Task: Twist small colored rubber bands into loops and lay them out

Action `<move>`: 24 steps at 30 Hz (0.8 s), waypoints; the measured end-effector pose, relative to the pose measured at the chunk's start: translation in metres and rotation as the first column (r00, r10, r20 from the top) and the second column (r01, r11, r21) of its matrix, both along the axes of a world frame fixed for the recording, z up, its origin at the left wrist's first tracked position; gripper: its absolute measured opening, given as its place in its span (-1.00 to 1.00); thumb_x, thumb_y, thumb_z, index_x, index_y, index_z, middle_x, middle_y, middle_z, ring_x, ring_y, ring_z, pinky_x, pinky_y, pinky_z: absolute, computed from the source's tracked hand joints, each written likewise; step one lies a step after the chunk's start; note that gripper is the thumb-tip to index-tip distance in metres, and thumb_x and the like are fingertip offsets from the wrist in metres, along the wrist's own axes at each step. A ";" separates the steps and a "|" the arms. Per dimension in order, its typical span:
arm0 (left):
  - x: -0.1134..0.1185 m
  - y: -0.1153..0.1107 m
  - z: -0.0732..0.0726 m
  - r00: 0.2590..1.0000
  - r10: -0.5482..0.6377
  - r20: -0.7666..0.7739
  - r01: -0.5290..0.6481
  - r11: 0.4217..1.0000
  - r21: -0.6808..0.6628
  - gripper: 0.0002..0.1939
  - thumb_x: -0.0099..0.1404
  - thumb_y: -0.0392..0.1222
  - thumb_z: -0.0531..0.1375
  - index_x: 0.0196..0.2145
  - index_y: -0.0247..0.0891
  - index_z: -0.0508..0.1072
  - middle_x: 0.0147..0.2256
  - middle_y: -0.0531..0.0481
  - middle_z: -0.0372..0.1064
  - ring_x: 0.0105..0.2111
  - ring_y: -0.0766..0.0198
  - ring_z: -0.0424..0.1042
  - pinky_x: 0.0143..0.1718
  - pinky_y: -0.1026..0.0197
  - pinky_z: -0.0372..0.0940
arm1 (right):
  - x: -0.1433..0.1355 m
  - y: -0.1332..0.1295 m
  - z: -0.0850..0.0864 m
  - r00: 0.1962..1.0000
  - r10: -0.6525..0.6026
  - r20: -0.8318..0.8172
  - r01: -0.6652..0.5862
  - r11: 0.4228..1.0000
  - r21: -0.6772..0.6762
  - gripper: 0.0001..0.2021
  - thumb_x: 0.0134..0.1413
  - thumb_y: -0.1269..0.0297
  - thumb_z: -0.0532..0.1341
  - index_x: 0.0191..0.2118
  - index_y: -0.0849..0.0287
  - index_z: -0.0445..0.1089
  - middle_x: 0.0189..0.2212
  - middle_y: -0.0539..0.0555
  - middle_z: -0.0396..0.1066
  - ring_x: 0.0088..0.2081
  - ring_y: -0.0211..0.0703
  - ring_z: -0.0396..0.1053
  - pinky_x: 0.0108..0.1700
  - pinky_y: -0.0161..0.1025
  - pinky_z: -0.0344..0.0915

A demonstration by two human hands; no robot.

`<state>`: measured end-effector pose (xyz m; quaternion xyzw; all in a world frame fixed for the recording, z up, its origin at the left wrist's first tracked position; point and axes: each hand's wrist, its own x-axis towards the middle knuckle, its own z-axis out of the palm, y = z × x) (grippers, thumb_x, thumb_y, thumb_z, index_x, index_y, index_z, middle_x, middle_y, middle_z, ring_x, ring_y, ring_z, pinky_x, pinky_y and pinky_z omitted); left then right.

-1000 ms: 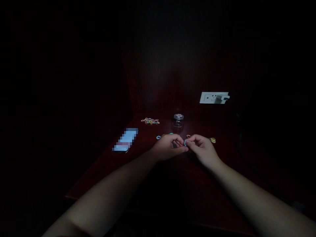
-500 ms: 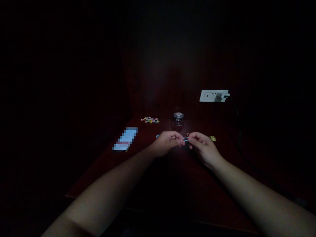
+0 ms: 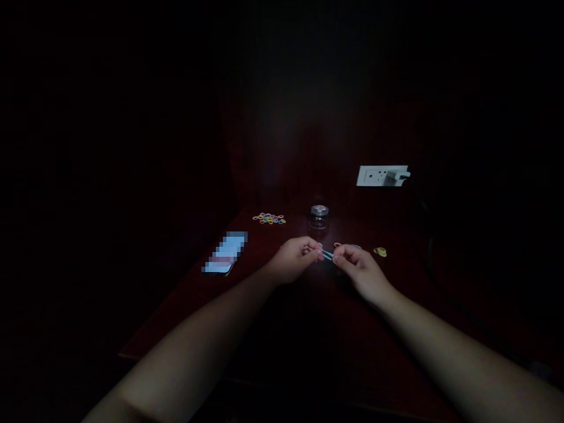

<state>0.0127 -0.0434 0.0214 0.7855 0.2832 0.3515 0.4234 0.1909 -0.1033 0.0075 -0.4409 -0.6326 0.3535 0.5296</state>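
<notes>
A light blue hair tie point(image 3: 326, 255) is stretched between my two hands above the dark red table. My left hand point(image 3: 296, 258) pinches its left end, with fingers closed. At the other end, my right hand point(image 3: 359, 267) grips it between thumb and fingers. Just beyond my right hand lie an orange hair tie point(image 3: 337, 245) and others partly hidden by the fingers. Yellow hair ties point(image 3: 380, 252) rest to the right of that hand. A small clear jar point(image 3: 318, 218) with a lid stands behind my hands.
Several coloured hair ties point(image 3: 269, 218) lie in a loose pile at the back left of the table point(image 3: 185, 317). A phone point(image 3: 225, 254) with a blurred, lit screen is near the left edge. On the back wall, a white socket point(image 3: 382, 175) holds a plug with a dark cable.
The hair tie stays between both hands, now tilted down to the right. My hands have shifted slightly left in view, while the background has moved a little lower.
</notes>
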 end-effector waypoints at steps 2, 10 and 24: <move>-0.005 0.001 0.004 0.994 0.017 -0.104 -0.003 0.991 0.137 -0.84 0.23 -0.19 0.16 -0.30 -0.35 0.43 -0.33 -0.05 0.47 -0.34 0.32 0.41 -0.26 0.27 0.28 | 0.001 -0.001 0.002 0.996 0.027 0.083 -0.029 0.999 0.029 -0.72 0.03 0.09 0.21 -0.52 0.16 0.25 -0.59 -0.06 0.16 -0.51 -0.26 0.09 -0.43 -0.29 0.03; -0.017 0.005 0.013 0.972 0.098 -0.215 -0.017 0.936 0.351 -0.85 0.26 -0.18 0.14 -0.33 -0.30 0.44 -0.33 -0.01 0.46 -0.34 0.31 0.40 -0.28 0.29 0.26 | 0.003 -0.002 0.007 0.982 -0.021 0.190 0.002 0.995 0.099 -0.77 0.07 0.15 0.17 -0.49 0.16 0.24 -0.54 -0.04 0.17 -0.48 -0.24 0.11 -0.42 -0.28 0.06; -0.004 -0.009 0.010 0.958 -0.029 -0.287 0.114 0.952 0.283 -0.86 0.26 -0.20 0.14 -0.34 -0.31 0.45 -0.37 0.00 0.47 -0.39 0.34 0.40 -0.36 0.33 0.22 | 0.007 0.002 0.000 0.973 -0.118 0.197 0.093 0.987 0.134 -0.82 0.09 0.21 0.16 -0.47 0.15 0.27 -0.54 -0.02 0.22 -0.46 -0.21 0.17 -0.39 -0.26 0.12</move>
